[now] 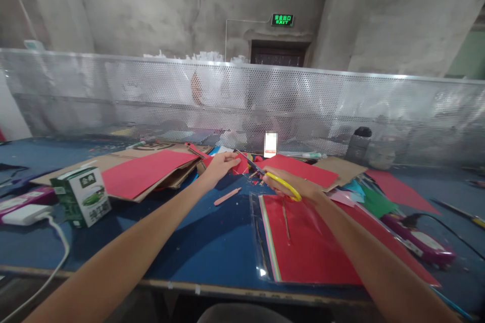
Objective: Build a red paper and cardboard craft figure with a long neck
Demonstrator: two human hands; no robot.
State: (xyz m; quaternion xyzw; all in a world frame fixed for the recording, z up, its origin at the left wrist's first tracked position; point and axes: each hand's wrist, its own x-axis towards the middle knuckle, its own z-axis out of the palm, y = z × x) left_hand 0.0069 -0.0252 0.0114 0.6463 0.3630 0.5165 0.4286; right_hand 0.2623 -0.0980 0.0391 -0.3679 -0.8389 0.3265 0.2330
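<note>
My left hand (223, 164) pinches a small piece of red paper (240, 165) above the far middle of the blue table. In my right hand (278, 181) is a pair of scissors (291, 189) with yellow handles. Their dark blades reach up and left to the red paper; whether they are cutting into it I cannot tell. Red scraps (256, 181) lie on the table just under the blades. Nearer to me, a pink pen-shaped stick (227, 196) lies between my forearms. Below my right wrist is a clear sleeve with a stack of coloured paper, red sheet (314, 252) uppermost.
At left stand a milk carton (81, 194) and a white charger with a cable (56, 227). Cardboard with red paper (147, 171) lies behind them. A lit phone (270, 145) leans at the back before a perforated metal screen (170, 91). A bottle (358, 145) stands at right, with a purple power strip (419, 242) nearer.
</note>
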